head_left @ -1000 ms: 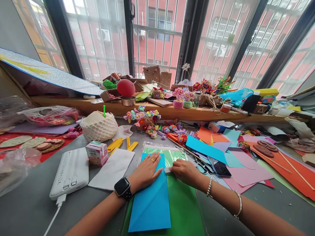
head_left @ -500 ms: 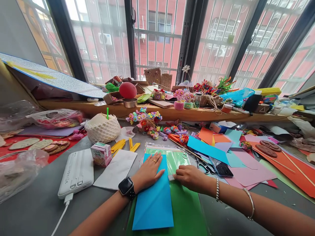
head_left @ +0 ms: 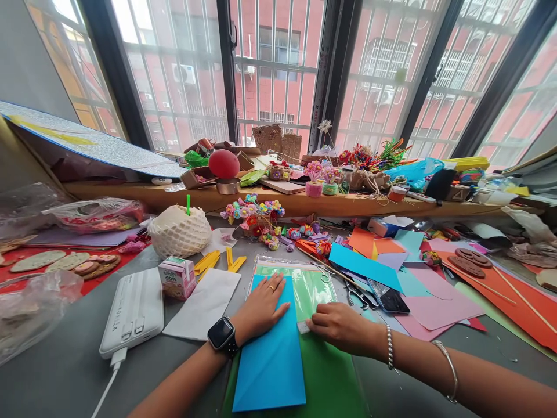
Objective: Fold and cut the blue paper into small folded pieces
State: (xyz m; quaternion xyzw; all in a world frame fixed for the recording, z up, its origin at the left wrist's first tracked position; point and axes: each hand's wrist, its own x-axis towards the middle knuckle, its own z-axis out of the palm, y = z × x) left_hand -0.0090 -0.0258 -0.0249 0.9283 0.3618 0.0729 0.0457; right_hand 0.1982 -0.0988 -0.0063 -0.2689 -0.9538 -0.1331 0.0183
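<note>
A blue sheet of paper (head_left: 272, 371), creased diagonally in its lower part, lies lengthwise on a plastic-covered pack of green paper (head_left: 333, 377). My left hand (head_left: 265, 302) rests flat on the upper half of the blue sheet, fingers spread. Just beyond the sheet's right edge, my right hand (head_left: 335, 325) is closed over the green pack. Its fingers pinch a small whitish flat piece (head_left: 303, 327), whose tip touches or nearly touches the blue edge; most of it is hidden by the hand.
Left of the pack are a white napkin (head_left: 204, 305), a small pink carton (head_left: 177, 277) and a white power bank (head_left: 133, 307) with its cable. Scissors (head_left: 359, 296), a phone (head_left: 391, 297) and coloured paper offcuts (head_left: 430, 302) lie to the right. Behind stands a net-wrapped coconut (head_left: 179, 232).
My right hand has slid a little toward me along the blue sheet's right edge, with the whitish piece in it. The left hand stays in place on the sheet.
</note>
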